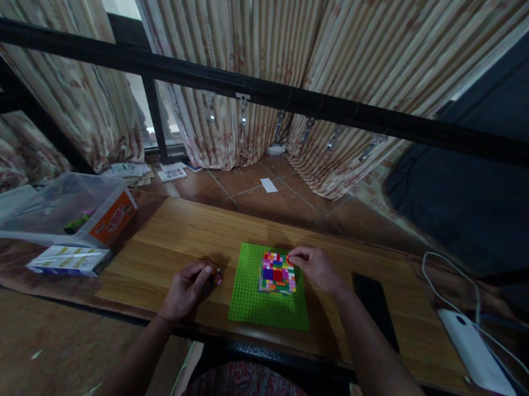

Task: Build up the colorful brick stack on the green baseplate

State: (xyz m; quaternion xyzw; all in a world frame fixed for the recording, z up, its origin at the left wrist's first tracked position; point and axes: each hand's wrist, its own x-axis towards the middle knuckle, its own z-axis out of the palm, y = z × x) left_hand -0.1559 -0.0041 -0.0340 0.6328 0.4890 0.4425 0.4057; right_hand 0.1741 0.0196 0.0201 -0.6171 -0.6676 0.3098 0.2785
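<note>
A block built of many-coloured toy bricks point(278, 275) stands on a green studded baseplate point(267, 314), right of the table's middle. At the block's far right corner, my right hand point(317, 267) pinches a small reddish toy brick with thumb and forefinger; the fingertips partly cover it. My left hand point(187, 290) is curled to the left of the baseplate, palm side hidden. Several small loose toy bricks point(218, 276) in mixed colours show at its fingertips, and its thumb presses toward them.
The wooden table point(165, 231) carries a clear plastic bin point(55, 210) with an orange label and a small carton point(70, 260) on the left. A black phone-like slab point(376, 307) lies right of my right forearm. Farther right are a white device point(473, 351) and its cable point(451, 258).
</note>
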